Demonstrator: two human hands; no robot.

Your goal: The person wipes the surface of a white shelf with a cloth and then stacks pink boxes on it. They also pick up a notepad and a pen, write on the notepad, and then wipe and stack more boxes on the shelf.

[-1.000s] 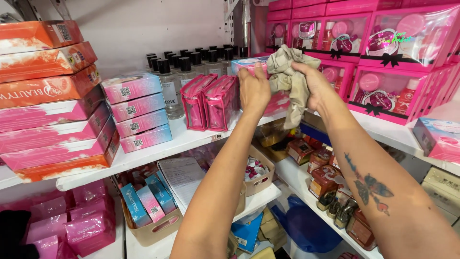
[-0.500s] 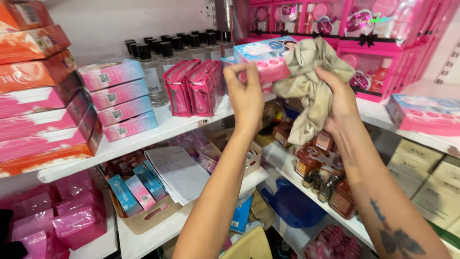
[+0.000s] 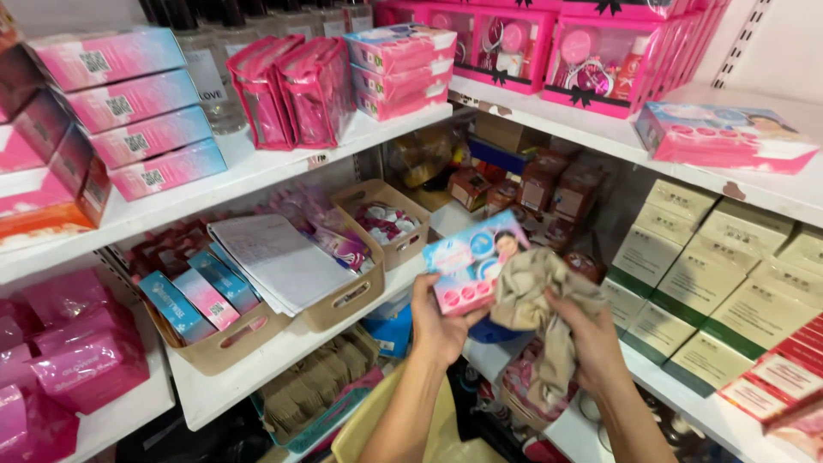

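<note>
White corner shelving (image 3: 283, 167) is seen running along two walls, stocked in tiers. On the upper right shelf, a row of pink gift boxes (image 3: 591, 51) with black bows is stood; beside them one flat pink-and-blue box (image 3: 729, 137) is laid alone. Cream-and-green cartons (image 3: 720, 283) are stacked below on the right. On the upper left shelf, stacked pink-and-blue boxes (image 3: 137, 111) are noted, then two pink pouches (image 3: 296, 90) stood upright, then a stack of three flat boxes (image 3: 399, 60). On the middle shelf a tan tray (image 3: 343, 296) is set, with a white sheet of paper (image 3: 274, 257) laid across it.

A small pink-and-blue box (image 3: 467, 266) is held low in the centre, in front of the middle shelf, tilted with its printed face up. It is pinched by the left hand (image 3: 441, 321), thumb on the face near its lower edge, fingers hidden behind. A crumpled beige cloth (image 3: 540, 300) is gripped in the right hand (image 3: 596, 343), fingers closed around it; the cloth is pressed against the box's right edge and hangs below the hand.
</note>
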